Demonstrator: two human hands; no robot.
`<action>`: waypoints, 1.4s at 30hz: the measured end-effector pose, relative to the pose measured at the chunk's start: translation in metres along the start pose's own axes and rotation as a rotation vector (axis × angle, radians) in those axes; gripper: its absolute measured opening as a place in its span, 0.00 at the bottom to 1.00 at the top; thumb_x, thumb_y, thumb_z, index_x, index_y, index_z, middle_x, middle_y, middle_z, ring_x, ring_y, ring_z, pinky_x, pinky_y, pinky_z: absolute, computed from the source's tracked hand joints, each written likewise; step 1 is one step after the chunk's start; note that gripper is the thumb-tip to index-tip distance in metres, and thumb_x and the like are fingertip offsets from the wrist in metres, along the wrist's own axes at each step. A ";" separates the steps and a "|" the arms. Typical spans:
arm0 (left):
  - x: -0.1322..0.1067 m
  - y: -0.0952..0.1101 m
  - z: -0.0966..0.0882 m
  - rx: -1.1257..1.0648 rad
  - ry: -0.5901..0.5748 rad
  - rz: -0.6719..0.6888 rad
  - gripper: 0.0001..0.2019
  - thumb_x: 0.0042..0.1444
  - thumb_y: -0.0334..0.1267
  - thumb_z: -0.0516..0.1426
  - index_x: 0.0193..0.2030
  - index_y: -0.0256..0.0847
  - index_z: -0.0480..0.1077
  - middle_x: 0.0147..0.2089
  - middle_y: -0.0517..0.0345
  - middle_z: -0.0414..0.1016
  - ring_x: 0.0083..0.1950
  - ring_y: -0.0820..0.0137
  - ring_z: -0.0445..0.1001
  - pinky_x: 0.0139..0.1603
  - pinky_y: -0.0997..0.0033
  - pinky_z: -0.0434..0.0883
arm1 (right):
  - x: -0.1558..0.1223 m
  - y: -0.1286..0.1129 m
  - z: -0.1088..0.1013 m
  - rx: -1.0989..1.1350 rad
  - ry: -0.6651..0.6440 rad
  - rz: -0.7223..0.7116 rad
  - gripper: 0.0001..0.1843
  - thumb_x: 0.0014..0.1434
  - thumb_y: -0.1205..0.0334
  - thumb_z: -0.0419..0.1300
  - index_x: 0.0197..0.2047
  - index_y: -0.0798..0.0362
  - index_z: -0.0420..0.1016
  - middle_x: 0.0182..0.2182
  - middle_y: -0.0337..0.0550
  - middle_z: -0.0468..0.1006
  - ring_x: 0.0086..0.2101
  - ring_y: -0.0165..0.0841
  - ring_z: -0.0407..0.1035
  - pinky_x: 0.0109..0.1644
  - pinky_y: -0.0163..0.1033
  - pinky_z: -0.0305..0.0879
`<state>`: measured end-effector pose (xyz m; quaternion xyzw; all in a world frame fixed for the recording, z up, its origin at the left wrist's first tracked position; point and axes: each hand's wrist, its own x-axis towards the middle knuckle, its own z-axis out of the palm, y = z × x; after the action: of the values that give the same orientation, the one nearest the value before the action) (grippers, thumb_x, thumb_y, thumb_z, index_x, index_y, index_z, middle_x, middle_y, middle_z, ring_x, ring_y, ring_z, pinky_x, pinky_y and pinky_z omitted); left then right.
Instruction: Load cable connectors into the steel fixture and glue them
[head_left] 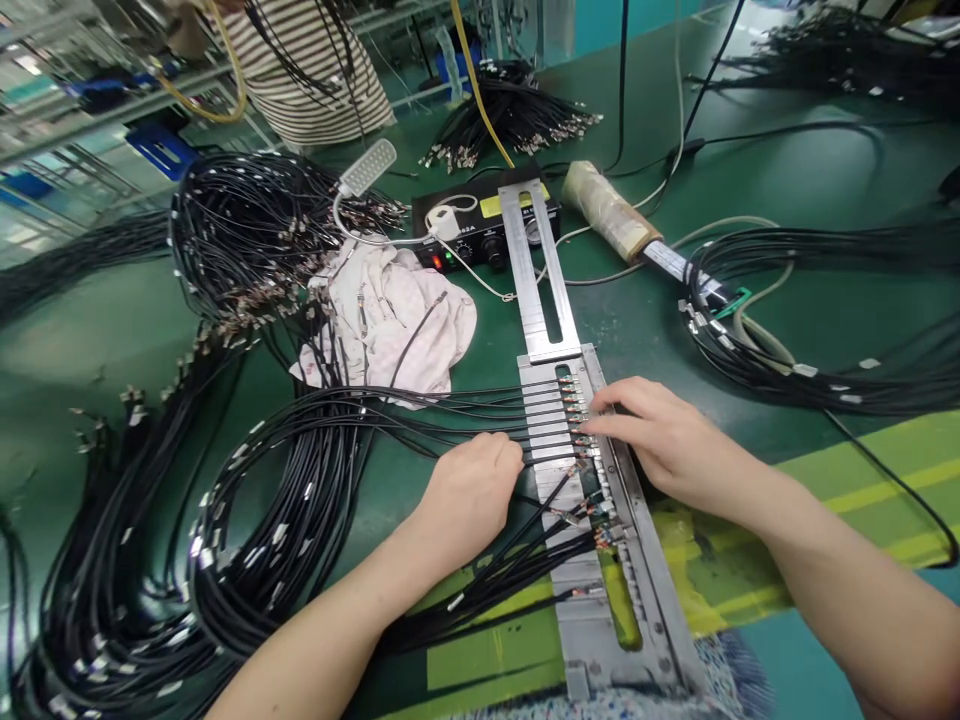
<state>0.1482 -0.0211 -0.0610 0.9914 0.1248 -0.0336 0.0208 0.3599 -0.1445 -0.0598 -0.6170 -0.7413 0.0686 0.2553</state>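
The left hand (469,497) lies flat and presses the thin black cables (420,425) onto the slotted grey metal jig (592,640), so they stay in line. The right hand (667,435), fingers slightly spread, touches their metal-tipped ends, above the green worktop (127,340).

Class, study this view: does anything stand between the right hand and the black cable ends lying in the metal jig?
Nothing visible: the right hand rests its fingertips directly on the cable ends in the metal jig.
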 end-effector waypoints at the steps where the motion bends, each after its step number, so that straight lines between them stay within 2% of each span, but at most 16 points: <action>1: 0.000 0.000 0.001 -0.006 -0.014 0.002 0.12 0.62 0.29 0.43 0.32 0.38 0.64 0.31 0.55 0.66 0.34 0.66 0.66 0.35 0.68 0.66 | 0.001 -0.002 0.003 -0.016 -0.024 -0.029 0.23 0.51 0.79 0.46 0.43 0.50 0.73 0.42 0.48 0.70 0.45 0.39 0.63 0.47 0.48 0.62; 4: -0.001 0.000 0.001 -0.045 -0.034 0.022 0.11 0.62 0.27 0.44 0.43 0.39 0.65 0.34 0.56 0.66 0.36 0.68 0.65 0.36 0.70 0.66 | 0.002 -0.007 0.010 -0.080 -0.090 -0.098 0.25 0.48 0.81 0.47 0.42 0.51 0.73 0.41 0.48 0.70 0.47 0.41 0.61 0.49 0.52 0.58; 7: -0.002 -0.003 0.000 -0.075 -0.043 0.045 0.17 0.61 0.26 0.45 0.53 0.46 0.63 0.33 0.59 0.64 0.34 0.70 0.63 0.35 0.72 0.64 | 0.003 -0.010 0.016 -0.139 -0.093 -0.112 0.24 0.46 0.81 0.48 0.40 0.51 0.74 0.40 0.48 0.71 0.47 0.43 0.61 0.50 0.54 0.57; 9: -0.003 -0.004 -0.002 -0.094 -0.032 0.053 0.17 0.60 0.26 0.46 0.51 0.48 0.66 0.33 0.59 0.64 0.34 0.69 0.62 0.35 0.71 0.63 | 0.004 -0.011 0.018 -0.164 -0.084 -0.115 0.23 0.46 0.81 0.49 0.39 0.52 0.75 0.38 0.49 0.72 0.48 0.44 0.60 0.51 0.55 0.56; 13: -0.001 0.001 -0.007 -0.078 0.054 -0.015 0.16 0.60 0.27 0.48 0.47 0.49 0.70 0.46 0.53 0.65 0.44 0.63 0.60 0.39 0.64 0.60 | 0.010 -0.015 0.019 -0.208 -0.105 -0.118 0.17 0.48 0.79 0.51 0.36 0.53 0.76 0.36 0.49 0.73 0.49 0.47 0.60 0.53 0.58 0.53; 16: -0.001 0.010 -0.010 -0.011 0.052 -0.034 0.13 0.61 0.29 0.48 0.47 0.45 0.70 0.51 0.51 0.64 0.47 0.60 0.60 0.39 0.60 0.59 | 0.013 -0.018 0.020 -0.232 -0.124 -0.125 0.15 0.51 0.76 0.51 0.33 0.54 0.76 0.38 0.50 0.73 0.51 0.48 0.58 0.54 0.61 0.52; 19: -0.004 0.017 -0.013 0.010 0.032 -0.009 0.13 0.60 0.29 0.48 0.48 0.41 0.68 0.50 0.49 0.66 0.46 0.61 0.60 0.39 0.60 0.59 | 0.010 -0.017 0.020 -0.210 -0.114 -0.119 0.16 0.51 0.77 0.50 0.34 0.54 0.77 0.39 0.51 0.74 0.52 0.47 0.59 0.53 0.61 0.54; 21: -0.007 0.019 -0.016 -0.006 0.032 0.014 0.10 0.60 0.30 0.48 0.45 0.39 0.68 0.46 0.50 0.67 0.45 0.62 0.61 0.39 0.61 0.59 | 0.007 -0.012 0.020 -0.153 -0.094 -0.116 0.20 0.49 0.80 0.49 0.37 0.53 0.77 0.40 0.50 0.74 0.51 0.45 0.60 0.52 0.58 0.56; 23: -0.011 0.020 -0.018 -0.048 0.021 0.041 0.07 0.62 0.36 0.50 0.39 0.38 0.68 0.40 0.52 0.68 0.42 0.63 0.62 0.38 0.62 0.60 | 0.004 -0.004 0.019 -0.071 -0.056 -0.114 0.23 0.49 0.81 0.48 0.40 0.51 0.76 0.41 0.48 0.74 0.49 0.41 0.62 0.51 0.55 0.58; 25: -0.015 0.022 -0.020 -0.102 -0.017 0.067 0.10 0.60 0.42 0.52 0.35 0.38 0.66 0.36 0.54 0.67 0.39 0.64 0.63 0.37 0.64 0.62 | 0.003 0.004 0.018 0.018 -0.002 -0.101 0.23 0.51 0.80 0.47 0.41 0.50 0.76 0.42 0.48 0.73 0.48 0.38 0.63 0.50 0.51 0.61; 26: -0.017 0.023 -0.021 -0.125 -0.043 0.074 0.09 0.60 0.43 0.53 0.34 0.38 0.66 0.35 0.55 0.67 0.38 0.65 0.63 0.36 0.65 0.63 | 0.003 0.008 0.017 0.058 0.024 -0.090 0.22 0.52 0.79 0.47 0.41 0.51 0.76 0.42 0.47 0.73 0.46 0.37 0.64 0.49 0.50 0.63; 30: -0.019 0.023 -0.029 -0.182 -0.107 0.023 0.05 0.61 0.31 0.50 0.34 0.38 0.64 0.34 0.57 0.67 0.35 0.68 0.66 0.36 0.69 0.66 | 0.005 0.014 0.012 0.140 0.055 -0.030 0.21 0.53 0.78 0.46 0.39 0.50 0.75 0.39 0.45 0.72 0.41 0.34 0.67 0.45 0.45 0.67; 35: -0.001 0.011 -0.049 -0.211 -0.066 -0.144 0.08 0.62 0.30 0.45 0.38 0.37 0.63 0.36 0.55 0.68 0.35 0.68 0.69 0.35 0.69 0.67 | 0.005 0.011 0.001 0.141 0.145 -0.012 0.19 0.54 0.77 0.46 0.40 0.50 0.74 0.39 0.45 0.73 0.41 0.34 0.68 0.45 0.44 0.68; 39: 0.012 0.011 -0.040 -0.225 -0.172 -0.172 0.09 0.61 0.28 0.44 0.35 0.37 0.64 0.34 0.55 0.70 0.35 0.67 0.72 0.35 0.69 0.67 | 0.003 0.009 -0.005 0.139 0.217 0.011 0.19 0.56 0.76 0.46 0.39 0.50 0.74 0.40 0.45 0.72 0.41 0.33 0.69 0.44 0.42 0.69; 42: 0.014 0.020 -0.030 -0.139 -0.240 -0.164 0.09 0.60 0.28 0.44 0.36 0.37 0.65 0.34 0.53 0.71 0.32 0.65 0.73 0.32 0.68 0.68 | 0.003 0.008 -0.005 0.122 0.179 -0.005 0.19 0.55 0.77 0.46 0.40 0.51 0.74 0.40 0.45 0.72 0.41 0.33 0.68 0.44 0.42 0.69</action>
<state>0.1683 -0.0351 -0.0319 0.9629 0.2041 -0.1448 0.1012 0.3684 -0.1411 -0.0582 -0.6019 -0.7116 0.0576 0.3578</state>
